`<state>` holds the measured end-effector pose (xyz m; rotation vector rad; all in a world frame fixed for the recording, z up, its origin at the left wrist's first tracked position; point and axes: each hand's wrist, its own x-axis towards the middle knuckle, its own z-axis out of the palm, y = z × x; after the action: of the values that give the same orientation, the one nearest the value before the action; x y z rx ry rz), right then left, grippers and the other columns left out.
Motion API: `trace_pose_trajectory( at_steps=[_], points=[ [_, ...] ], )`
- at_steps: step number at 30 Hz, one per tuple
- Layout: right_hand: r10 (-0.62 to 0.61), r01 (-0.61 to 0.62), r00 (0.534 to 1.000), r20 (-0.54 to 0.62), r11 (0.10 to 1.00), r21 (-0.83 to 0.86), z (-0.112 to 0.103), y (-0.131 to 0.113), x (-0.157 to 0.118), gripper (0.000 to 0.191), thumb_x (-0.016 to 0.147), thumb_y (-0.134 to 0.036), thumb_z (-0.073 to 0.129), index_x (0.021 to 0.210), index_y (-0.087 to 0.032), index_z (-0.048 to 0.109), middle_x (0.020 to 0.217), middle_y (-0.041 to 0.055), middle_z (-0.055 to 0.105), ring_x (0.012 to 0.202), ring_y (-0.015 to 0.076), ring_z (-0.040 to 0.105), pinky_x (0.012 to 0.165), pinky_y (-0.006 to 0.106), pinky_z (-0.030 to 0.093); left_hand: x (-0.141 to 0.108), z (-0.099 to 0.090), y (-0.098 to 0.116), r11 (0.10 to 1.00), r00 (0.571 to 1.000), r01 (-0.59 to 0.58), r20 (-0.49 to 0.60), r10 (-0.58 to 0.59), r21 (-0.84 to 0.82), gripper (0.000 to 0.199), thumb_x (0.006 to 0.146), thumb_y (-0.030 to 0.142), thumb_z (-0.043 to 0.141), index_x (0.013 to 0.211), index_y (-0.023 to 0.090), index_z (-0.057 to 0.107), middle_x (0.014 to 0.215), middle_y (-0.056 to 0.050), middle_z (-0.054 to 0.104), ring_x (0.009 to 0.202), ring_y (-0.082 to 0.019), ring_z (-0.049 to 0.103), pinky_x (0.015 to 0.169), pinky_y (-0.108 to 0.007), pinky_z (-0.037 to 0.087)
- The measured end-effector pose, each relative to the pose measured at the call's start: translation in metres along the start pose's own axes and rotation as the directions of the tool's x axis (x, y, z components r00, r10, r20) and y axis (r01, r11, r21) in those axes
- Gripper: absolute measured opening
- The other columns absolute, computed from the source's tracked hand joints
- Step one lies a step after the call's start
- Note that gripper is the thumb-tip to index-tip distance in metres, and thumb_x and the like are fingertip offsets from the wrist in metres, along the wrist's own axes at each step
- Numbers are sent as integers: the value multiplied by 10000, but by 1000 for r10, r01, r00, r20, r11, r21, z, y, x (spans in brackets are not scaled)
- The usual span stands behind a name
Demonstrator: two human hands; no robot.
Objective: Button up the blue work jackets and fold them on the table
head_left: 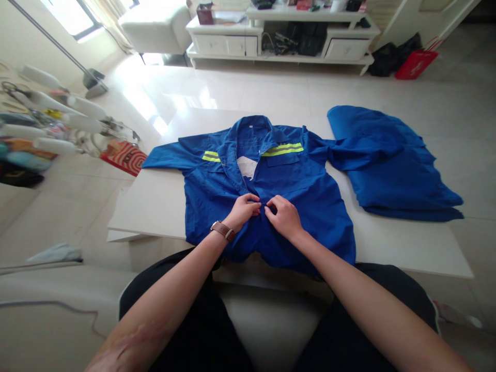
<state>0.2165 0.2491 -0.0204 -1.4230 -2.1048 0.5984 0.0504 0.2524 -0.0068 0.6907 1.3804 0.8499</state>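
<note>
A blue work jacket [321, 206] with yellow-grey reflective strips lies spread over a white table [155, 206], its collar away from me and its neck open above my hands. My left hand [246, 209], with a brown watch strap at the wrist, pinches the front edge of the jacket near its middle. Just right of it, my right hand [283, 214] has thumb and fingers closed on the same front edge. The fingertips almost meet. Whatever fastener may be between them is too small to make out. A white patch [246, 168] shows inside the open neck.
Folded blue cloth [395, 175] lies on the table at the right, beneath the jacket's sleeve. Thread cones [83, 123] on a stand and a red-striped bag [124, 156] are at the left. A white cabinet [225, 45] stands across the floor, with a red bag [416, 64] beside it.
</note>
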Motion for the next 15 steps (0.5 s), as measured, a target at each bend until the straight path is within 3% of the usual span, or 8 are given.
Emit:
trace_pose_trajectory(
  at_steps=[15],
  points=[
    [4, -4, 1000, 4, 1000, 3, 0, 0, -1, 65, 930, -230, 614, 873, -227, 644, 919, 38, 687, 911, 209, 643, 796, 296, 466, -1, 0, 1, 1000, 1000, 10, 2, -10, -9, 201, 740, 44, 696, 884, 161, 617, 624, 29, 650, 537, -78, 595, 585, -194, 480]
  ],
)
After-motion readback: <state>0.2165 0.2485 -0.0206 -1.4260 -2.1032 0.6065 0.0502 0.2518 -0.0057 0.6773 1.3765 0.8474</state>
